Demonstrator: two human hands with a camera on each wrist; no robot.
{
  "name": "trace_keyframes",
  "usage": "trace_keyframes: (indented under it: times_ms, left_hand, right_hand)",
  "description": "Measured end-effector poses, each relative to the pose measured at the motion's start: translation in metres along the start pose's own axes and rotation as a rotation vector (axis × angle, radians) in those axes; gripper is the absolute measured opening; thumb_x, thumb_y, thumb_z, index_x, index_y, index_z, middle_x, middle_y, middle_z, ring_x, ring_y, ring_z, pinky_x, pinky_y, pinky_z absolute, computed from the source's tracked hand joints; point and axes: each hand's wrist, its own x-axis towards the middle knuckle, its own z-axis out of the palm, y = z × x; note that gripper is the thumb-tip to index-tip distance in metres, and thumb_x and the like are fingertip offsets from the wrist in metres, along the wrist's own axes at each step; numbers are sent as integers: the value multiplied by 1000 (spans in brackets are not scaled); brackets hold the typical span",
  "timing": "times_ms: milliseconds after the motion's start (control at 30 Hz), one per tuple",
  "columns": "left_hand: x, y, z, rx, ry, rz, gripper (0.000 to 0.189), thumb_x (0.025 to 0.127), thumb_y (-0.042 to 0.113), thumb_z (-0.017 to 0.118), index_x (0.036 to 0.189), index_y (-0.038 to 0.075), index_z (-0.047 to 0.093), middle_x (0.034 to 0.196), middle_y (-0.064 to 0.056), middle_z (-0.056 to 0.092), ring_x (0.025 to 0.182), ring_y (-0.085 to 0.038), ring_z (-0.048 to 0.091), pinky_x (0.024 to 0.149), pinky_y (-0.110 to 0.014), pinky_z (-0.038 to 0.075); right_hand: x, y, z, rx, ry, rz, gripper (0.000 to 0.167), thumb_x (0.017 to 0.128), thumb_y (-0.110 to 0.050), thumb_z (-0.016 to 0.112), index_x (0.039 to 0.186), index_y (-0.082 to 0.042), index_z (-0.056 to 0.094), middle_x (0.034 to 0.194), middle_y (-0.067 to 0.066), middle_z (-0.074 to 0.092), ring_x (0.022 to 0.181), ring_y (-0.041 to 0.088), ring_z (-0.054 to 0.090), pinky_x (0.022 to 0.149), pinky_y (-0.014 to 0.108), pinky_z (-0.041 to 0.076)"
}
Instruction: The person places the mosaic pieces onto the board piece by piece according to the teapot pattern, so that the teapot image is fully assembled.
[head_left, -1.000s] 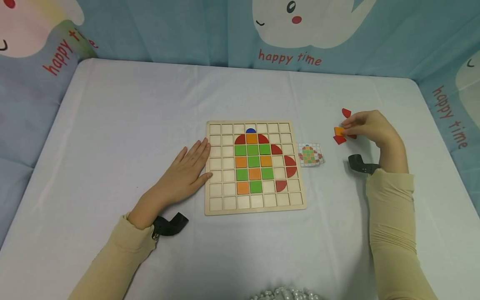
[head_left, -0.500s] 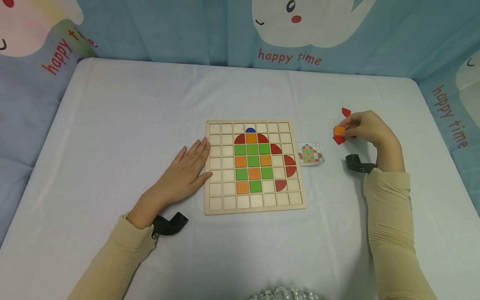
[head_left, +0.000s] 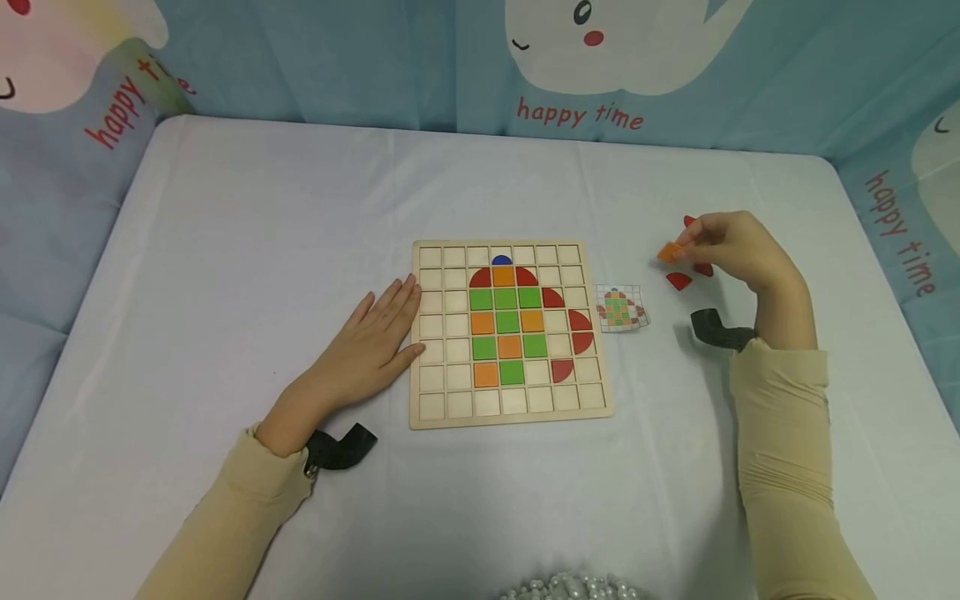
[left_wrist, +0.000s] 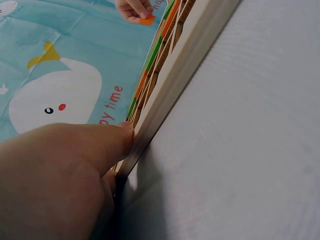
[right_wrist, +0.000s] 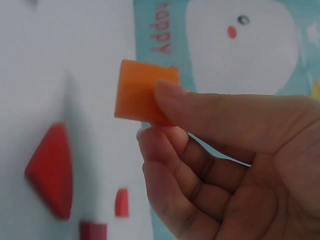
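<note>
An orange square tile [right_wrist: 137, 92] is pinched between the thumb and fingers of my right hand [head_left: 738, 248], held above the table on the right side. Several red quarter-round pieces [head_left: 678, 282] lie on the cloth below that hand; one is partly covered by the fingers. My left hand [head_left: 367, 346] lies flat with straight fingers, its fingertips and thumb touching the left edge of the wooden grid board [head_left: 442, 423]. Green, orange and red tiles and a blue half-round piece [head_left: 502, 260] sit in the board's cells. In the left wrist view the thumb [left_wrist: 112, 142] rests against the board's side.
Right of the board lies a small pattern card [head_left: 621, 309] printed with a similar coloured figure. The table has a white cloth [head_left: 300, 200], and a printed blue curtain [head_left: 375, 67] hangs behind it. A pearl-beaded item [head_left: 570, 587] shows at the bottom edge.
My right hand has taken hold of the orange tile, lifted it off the cloth and tilted it, shifting slightly left and away. The left hand and board have stayed still.
</note>
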Motion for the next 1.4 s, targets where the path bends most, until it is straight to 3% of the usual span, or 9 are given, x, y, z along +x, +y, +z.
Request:
trace_keyframes:
  times_ms: [267,400,500,600,833,1100,1400]
  left_hand:
    - [0,-1,1,3,-4,-4,71,101,36,40,150,-1,5,157,-12,-1,144,-24,-6,113,-44,-5]
    - [0,0,1,-2,-3,-4,71,101,36,40,150,-1,5,157,-13,0,144,-24,-6,113,-44,-4]
    - [0,0,1,-2,-2,-3,70,101,36,40,150,-1,5,157,-13,0,144,-24,-6,113,-45,-4]
    - [0,0,0,-3,-3,-4,70,101,35,40,150,-1,5,157,-13,0,144,-24,-6,113,-45,-4]
    - [-1,1,-1,-5,-7,-7,70,101,35,40,150,-1,5,157,-12,0,144,-23,-6,113,-45,-4]
    - [0,1,-1,-4,-3,-8,70,101,35,41,150,-1,6,157,-12,0,144,-24,-6,113,-45,-4]
    - [0,1,-1,-6,-7,-8,70,101,34,41,150,-1,6,157,-12,0,144,-23,-6,113,-45,-4]
  right_hand:
    - [-6,-20,4,-15,-15,-45,20,88,-17,69,99,0,65,80,8,65,62,25,53,55,29,40]
    - [-11,-30,7,-16,-62,-66,19,87,-18,69,98,-2,67,86,6,68,72,20,58,62,26,44]
    - [-13,-38,10,-21,-105,-86,17,89,-17,67,98,-2,68,88,6,68,78,21,58,68,24,44]
    - [-15,-47,16,-34,-153,-120,12,90,-13,65,96,-4,68,89,7,67,78,25,56,65,26,45]
    - [-20,-66,34,3,-334,-281,8,91,-2,60,91,-5,67,92,5,67,84,18,58,73,23,48]
    - [-23,-85,57,8,-473,-371,5,87,-5,66,87,-9,68,80,4,64,72,24,57,61,27,46]
    - [-29,-101,87,32,-604,-481,4,87,-6,67,86,-4,65,78,0,62,71,17,58,68,25,50]
